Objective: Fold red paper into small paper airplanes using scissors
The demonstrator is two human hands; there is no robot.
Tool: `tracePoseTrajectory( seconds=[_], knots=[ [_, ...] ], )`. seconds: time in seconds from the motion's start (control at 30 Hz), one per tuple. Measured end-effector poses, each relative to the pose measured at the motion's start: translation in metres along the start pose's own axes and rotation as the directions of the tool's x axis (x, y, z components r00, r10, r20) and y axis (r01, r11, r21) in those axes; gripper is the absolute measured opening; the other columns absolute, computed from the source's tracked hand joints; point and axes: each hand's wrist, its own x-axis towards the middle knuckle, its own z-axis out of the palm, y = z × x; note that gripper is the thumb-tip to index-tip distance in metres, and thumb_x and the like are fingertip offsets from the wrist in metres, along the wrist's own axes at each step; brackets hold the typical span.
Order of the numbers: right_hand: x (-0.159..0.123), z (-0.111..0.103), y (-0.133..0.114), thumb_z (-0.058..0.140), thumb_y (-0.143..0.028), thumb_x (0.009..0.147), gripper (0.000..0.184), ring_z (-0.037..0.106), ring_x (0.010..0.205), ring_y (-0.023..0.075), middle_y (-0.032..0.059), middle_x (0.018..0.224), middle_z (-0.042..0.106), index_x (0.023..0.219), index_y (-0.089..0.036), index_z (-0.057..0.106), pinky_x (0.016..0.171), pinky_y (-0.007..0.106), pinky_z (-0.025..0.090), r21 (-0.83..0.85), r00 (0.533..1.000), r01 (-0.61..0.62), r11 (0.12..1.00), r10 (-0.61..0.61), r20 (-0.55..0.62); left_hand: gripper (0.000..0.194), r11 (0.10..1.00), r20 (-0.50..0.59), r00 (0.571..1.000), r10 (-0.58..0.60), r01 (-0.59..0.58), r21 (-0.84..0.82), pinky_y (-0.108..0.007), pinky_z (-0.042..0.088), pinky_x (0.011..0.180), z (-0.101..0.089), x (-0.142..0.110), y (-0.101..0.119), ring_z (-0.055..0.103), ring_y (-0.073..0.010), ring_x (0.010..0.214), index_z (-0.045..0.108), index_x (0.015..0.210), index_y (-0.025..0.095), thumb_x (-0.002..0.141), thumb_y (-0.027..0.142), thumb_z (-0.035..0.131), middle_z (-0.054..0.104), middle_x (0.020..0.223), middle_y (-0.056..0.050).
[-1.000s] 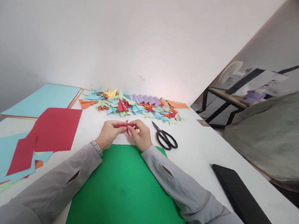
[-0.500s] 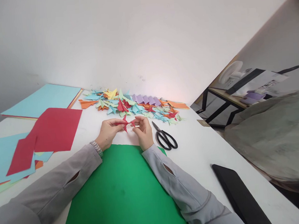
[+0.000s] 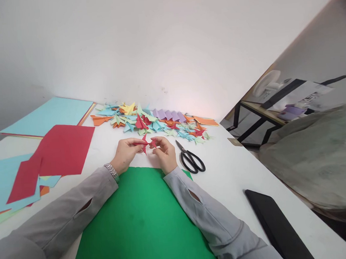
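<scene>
A small red folded paper plane (image 3: 144,143) is held above the white table, just beyond the green sheet (image 3: 144,223). My left hand (image 3: 125,154) pinches one end of it between thumb and fingers; a silvery bracelet is on that wrist. At the other end, the thumb and fingers of my right hand (image 3: 165,154) are closed on its small flared tip. Past the hands lies a heap of folded paper planes (image 3: 148,121) in many colours. Scissors with black handles (image 3: 191,158) rest on the table to the right of my right hand.
Red paper (image 3: 69,149) and light blue scraps (image 3: 0,183) lie at the left, in front of a stack of coloured sheets (image 3: 49,115). A black flat object (image 3: 276,225) lies at the right. The wall (image 3: 154,47) rises behind the table; a low shelf (image 3: 261,112) stands beyond its right edge.
My right hand's fingers loosened from the red paper plane's end, uncovering its flared tip, then closed on that tip again. My left hand kept its pinch almost in place.
</scene>
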Motion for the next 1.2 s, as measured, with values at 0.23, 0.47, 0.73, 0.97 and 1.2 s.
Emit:
tracePoseTrajectory(
  seconds=[0.23, 0.47, 0.73, 0.97, 1.2],
  knots=[
    [0.0008, 0.0014, -0.0035, 0.062, -0.041, 0.069, 0.023, 0.057, 0.058, 0.0131, -0.0017, 0.062, 0.058, 0.070, -0.019, 0.056, 0.049, 0.024, 0.043, 0.160, 0.978, -0.179, 0.971, 0.194, -0.082, 0.018, 1.000, 0.017, 1.000, -0.004, 0.004, 0.012, -0.029, 0.050, 0.064, -0.0003, -0.0004, 0.0007, 0.060, -0.0137, 0.062, 0.073, 0.071, 0.014, 0.055, 0.023, 0.075, 0.069, 0.067, -0.005],
    [0.0015, 0.0022, -0.0024, 0.062, -0.041, 0.070, 0.025, 0.054, 0.052, 0.0113, -0.0039, 0.055, 0.055, 0.063, -0.019, 0.052, 0.044, 0.022, 0.039, 0.199, 0.966, -0.215, 0.956, 0.238, -0.100, 0.018, 0.999, 0.020, 1.000, -0.006, 0.005, 0.047, -0.028, 0.050, 0.064, 0.0003, -0.0008, 0.0011, 0.060, -0.0139, 0.063, 0.074, 0.070, 0.014, 0.054, 0.022, 0.075, 0.070, 0.069, -0.005],
    [0.0026, 0.0015, 0.0005, 0.062, -0.050, 0.070, 0.034, 0.050, 0.045, 0.0097, -0.0041, 0.049, 0.054, 0.063, -0.019, 0.053, 0.042, 0.022, 0.038, 0.139, 0.977, -0.178, 0.974, 0.192, -0.097, 0.014, 0.997, 0.034, 0.999, -0.007, 0.004, 0.075, -0.027, 0.048, 0.063, 0.0006, -0.0013, 0.0024, 0.059, -0.0126, 0.060, 0.074, 0.069, 0.014, 0.055, 0.019, 0.072, 0.070, 0.067, -0.005],
    [0.0035, 0.0012, 0.0011, 0.052, -0.063, 0.074, 0.045, 0.051, 0.042, 0.0097, -0.0029, 0.051, 0.054, 0.064, -0.019, 0.052, 0.038, 0.021, 0.036, 0.157, 0.969, -0.185, 0.970, 0.207, -0.136, 0.014, 0.998, 0.028, 1.000, -0.011, 0.009, 0.070, -0.027, 0.048, 0.062, 0.0005, -0.0008, 0.0015, 0.059, -0.0123, 0.058, 0.073, 0.068, 0.014, 0.055, 0.021, 0.073, 0.069, 0.066, -0.004],
    [0.0051, -0.0001, 0.0037, 0.056, -0.058, 0.072, 0.040, 0.051, 0.041, 0.0100, -0.0019, 0.054, 0.057, 0.064, -0.019, 0.053, 0.036, 0.021, 0.036, 0.245, 0.947, -0.256, 0.935, 0.294, -0.134, 0.016, 0.998, 0.013, 1.000, -0.006, 0.005, 0.056, -0.027, 0.048, 0.060, -0.0007, 0.0010, -0.0011, 0.059, -0.0122, 0.056, 0.073, 0.072, 0.013, 0.057, 0.019, 0.071, 0.068, 0.064, -0.004]
  ],
)
